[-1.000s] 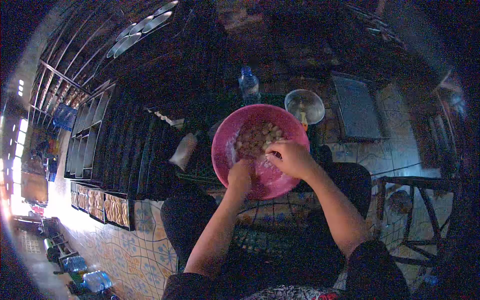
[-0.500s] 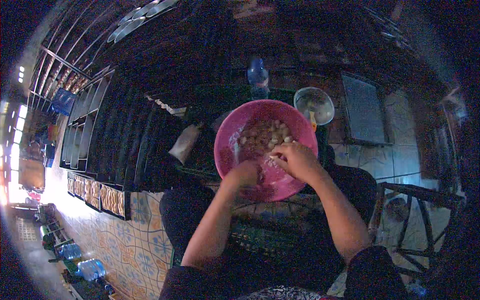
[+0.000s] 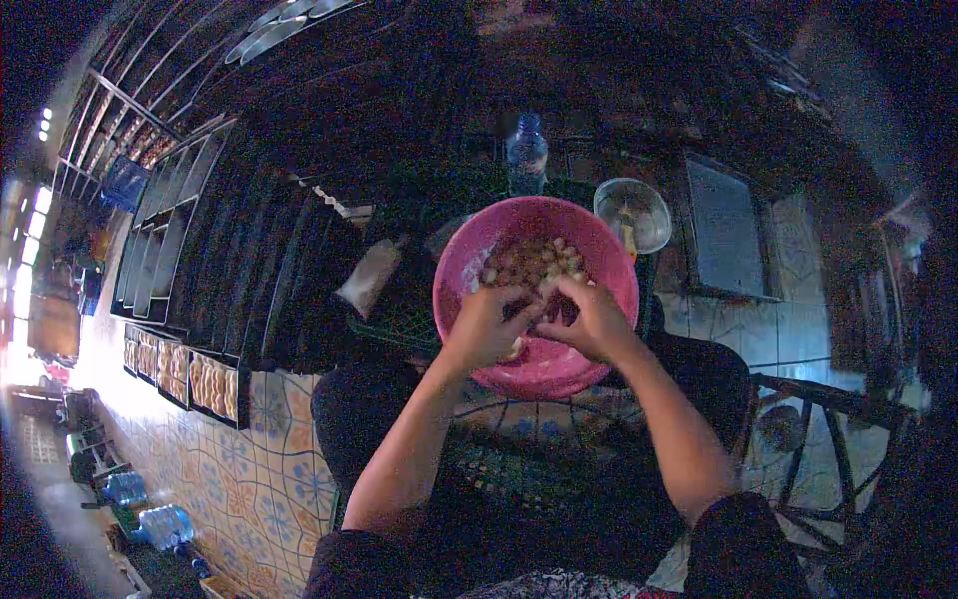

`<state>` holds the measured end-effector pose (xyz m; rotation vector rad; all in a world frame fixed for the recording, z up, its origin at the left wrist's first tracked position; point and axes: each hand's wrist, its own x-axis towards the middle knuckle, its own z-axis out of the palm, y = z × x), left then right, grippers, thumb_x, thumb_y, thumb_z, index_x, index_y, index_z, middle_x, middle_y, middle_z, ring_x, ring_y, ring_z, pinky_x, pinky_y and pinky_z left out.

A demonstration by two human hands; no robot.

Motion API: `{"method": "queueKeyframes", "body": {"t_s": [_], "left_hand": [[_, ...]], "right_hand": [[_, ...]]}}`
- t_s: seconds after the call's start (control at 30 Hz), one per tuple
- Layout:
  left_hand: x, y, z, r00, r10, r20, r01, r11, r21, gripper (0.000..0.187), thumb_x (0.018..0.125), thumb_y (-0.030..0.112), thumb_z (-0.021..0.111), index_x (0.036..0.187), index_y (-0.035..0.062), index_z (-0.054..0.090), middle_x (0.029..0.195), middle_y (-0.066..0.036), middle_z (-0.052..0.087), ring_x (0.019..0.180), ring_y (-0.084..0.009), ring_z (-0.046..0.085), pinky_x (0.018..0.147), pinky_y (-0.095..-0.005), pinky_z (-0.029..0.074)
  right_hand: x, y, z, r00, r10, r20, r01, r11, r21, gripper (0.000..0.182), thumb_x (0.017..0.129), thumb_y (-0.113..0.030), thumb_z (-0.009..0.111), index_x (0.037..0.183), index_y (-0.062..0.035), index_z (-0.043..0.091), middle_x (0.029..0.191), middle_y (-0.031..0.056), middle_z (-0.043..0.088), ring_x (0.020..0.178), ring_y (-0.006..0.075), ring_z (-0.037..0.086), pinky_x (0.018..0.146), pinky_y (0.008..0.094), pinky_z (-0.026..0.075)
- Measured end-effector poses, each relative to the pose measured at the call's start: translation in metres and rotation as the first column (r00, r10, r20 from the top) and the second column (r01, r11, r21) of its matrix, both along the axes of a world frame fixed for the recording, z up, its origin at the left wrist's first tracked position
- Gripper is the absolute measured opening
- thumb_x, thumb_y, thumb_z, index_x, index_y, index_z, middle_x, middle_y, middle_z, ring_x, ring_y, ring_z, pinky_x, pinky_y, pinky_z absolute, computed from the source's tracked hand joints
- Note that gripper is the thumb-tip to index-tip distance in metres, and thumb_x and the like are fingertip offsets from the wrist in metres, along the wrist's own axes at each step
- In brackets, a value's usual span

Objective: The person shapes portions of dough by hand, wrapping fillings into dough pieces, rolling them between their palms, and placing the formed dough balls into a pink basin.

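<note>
A pink plastic bowl [image 3: 589,250] sits in front of me, holding several small pale, floury lumps of dough [image 3: 534,262]. Both my hands are inside it. My left hand [image 3: 489,324] is curled over the lumps near the bowl's middle, and my right hand [image 3: 591,317] is beside it, fingers bent and touching the left hand's fingertips. Something pale shows under my left hand, but the grip is too dark to make out.
A clear plastic bottle [image 3: 526,155] stands behind the bowl, with a small glass bowl [image 3: 633,213] to its right. Dark stacked trays [image 3: 239,260] lie to the left, some with rows of pale pieces [image 3: 212,384]. A metal stand [image 3: 828,439] is at right; water bottles [image 3: 165,524] lie on patterned tiles.
My left hand has moved up from the bowl's near rim toward its middle, meeting my right hand. The view has shifted slightly.
</note>
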<state>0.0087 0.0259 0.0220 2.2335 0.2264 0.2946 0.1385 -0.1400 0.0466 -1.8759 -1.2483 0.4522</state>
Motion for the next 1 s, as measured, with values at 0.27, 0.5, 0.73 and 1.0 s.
{"method": "queueKeyframes", "body": {"t_s": [0.27, 0.5, 0.73, 1.0], "left_hand": [[-0.001, -0.001, -0.008, 0.970, 0.069, -0.234, -0.185, 0.834, -0.519, 0.031, 0.100, 0.033, 0.064, 0.109, 0.0046, 0.072, 0.086, -0.002, 0.069, 0.076, -0.0090, 0.059, 0.073, -0.0311, 0.053], [-0.007, -0.004, -0.004, 0.960, 0.110, -0.259, -0.251, 0.749, -0.613, 0.030, 0.097, 0.032, 0.070, 0.109, 0.0052, 0.072, 0.088, -0.001, 0.069, 0.076, -0.0086, 0.059, 0.072, -0.0279, 0.051], [-0.009, -0.010, -0.019, 0.975, 0.114, -0.192, -0.220, 0.645, -0.732, 0.027, 0.099, 0.031, 0.065, 0.112, 0.0072, 0.071, 0.095, -0.001, 0.069, 0.082, -0.0105, 0.061, 0.071, -0.0277, 0.051], [-0.004, -0.021, -0.024, 0.937, 0.229, -0.262, -0.339, 0.430, -0.837, 0.025, 0.099, 0.030, 0.066, 0.110, 0.0077, 0.070, 0.086, 0.002, 0.066, 0.057, -0.0058, 0.052, 0.043, -0.0242, 0.038]], "right_hand": [[-0.005, 0.002, 0.002, 0.998, -0.057, -0.006, 0.057, 0.996, 0.067, 0.028, 0.083, -0.024, 0.080, 0.100, -0.0052, 0.068, 0.097, 0.0107, 0.071, 0.096, 0.0258, 0.069, 0.087, 0.0380, 0.052], [-0.010, 0.004, 0.003, 0.993, -0.059, -0.103, 0.065, 0.996, 0.055, 0.028, 0.086, -0.024, 0.078, 0.106, -0.0059, 0.070, 0.106, 0.0101, 0.072, 0.102, 0.0241, 0.069, 0.091, 0.0364, 0.051], [-0.005, 0.008, -0.001, 0.952, -0.043, -0.304, 0.069, 0.995, 0.075, 0.024, 0.091, -0.024, 0.075, 0.106, -0.0053, 0.072, 0.103, 0.0073, 0.074, 0.100, 0.0184, 0.068, 0.093, 0.0340, 0.050], [-0.004, 0.007, -0.037, 0.896, -0.126, -0.425, 0.175, 0.981, 0.078, 0.021, 0.094, -0.019, 0.070, 0.109, -0.0047, 0.071, 0.107, 0.0060, 0.071, 0.097, 0.0183, 0.067, 0.090, 0.0326, 0.052]]}}
